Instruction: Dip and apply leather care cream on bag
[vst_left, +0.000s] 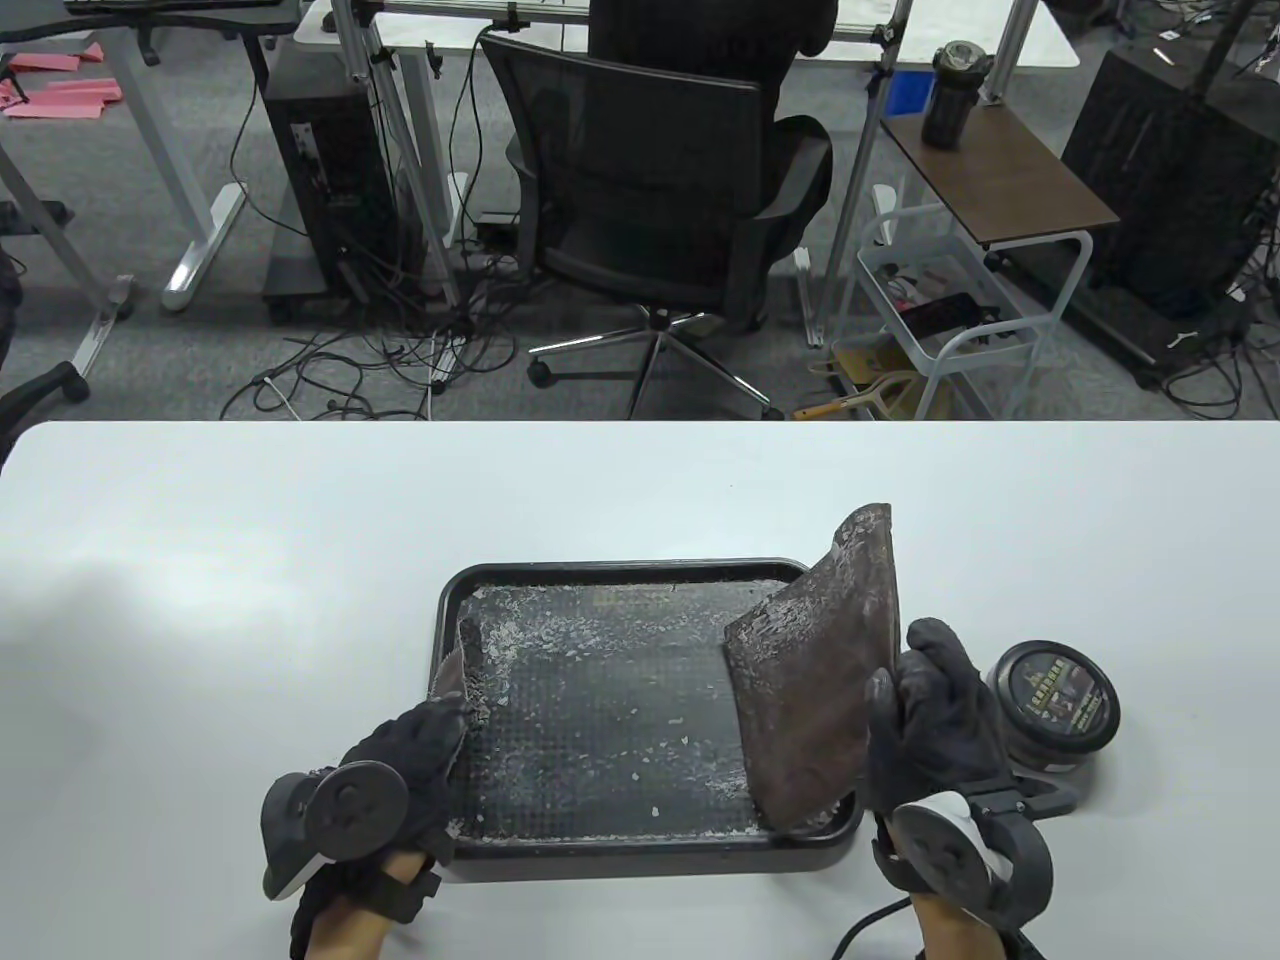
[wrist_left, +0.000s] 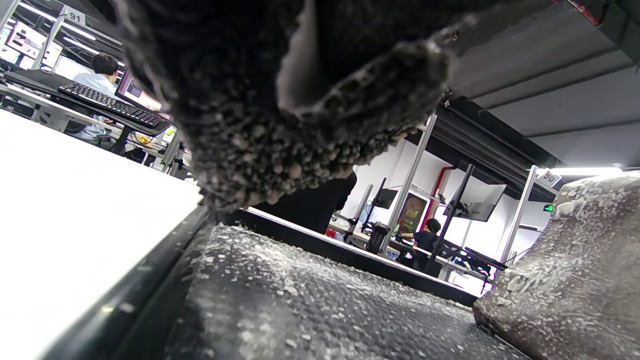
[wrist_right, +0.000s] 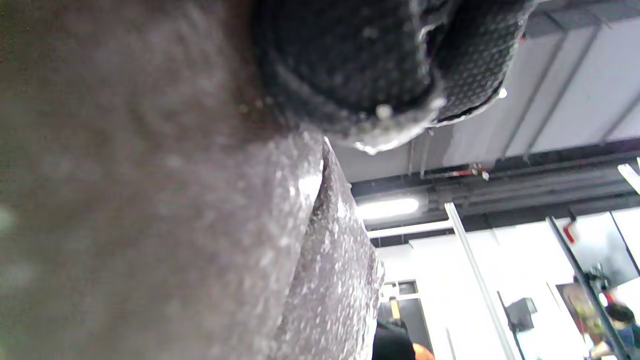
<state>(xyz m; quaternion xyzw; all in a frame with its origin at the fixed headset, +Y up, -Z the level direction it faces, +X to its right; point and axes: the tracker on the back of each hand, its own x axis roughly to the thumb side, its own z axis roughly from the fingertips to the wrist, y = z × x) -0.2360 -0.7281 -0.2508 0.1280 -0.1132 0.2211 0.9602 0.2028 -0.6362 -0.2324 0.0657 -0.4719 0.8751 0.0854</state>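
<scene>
I have the bag (vst_left: 815, 670) up on its lower edge at the right end of the tray (vst_left: 640, 575), and my right hand (vst_left: 935, 715) grips its near upright edge, thumb on the face turned toward the tray's middle and fingers wrapped round the back. The right wrist view agrees: glove tips pressed into worn, grey-flecked leather. The panel bows and curls at its top corner, so I judge it soft and floppy, light enough for one hand, and not able to stand alone if I let go. Its skin is flaking; pale crumbs litter the tray floor in front of both hands, so I would treat the surface as fragile and rub gently. I think the best hold is where I already have it, along the stiffer seam edge, not the loose top corner. My left hand (vst_left: 405, 765) sits at the tray's near-left corner, fingers bent over a brownish piece (vst_left: 452, 680) that rises just ahead of them. Whether that is a cloth, a sponge or a scrap of leather I cannot tell, nor how firmly it is pinched; the left wrist view shows only crumb-covered glove. The cream tin (vst_left: 1058, 705) stands just beyond my right hand, outside the tray, lid apparently on.
</scene>
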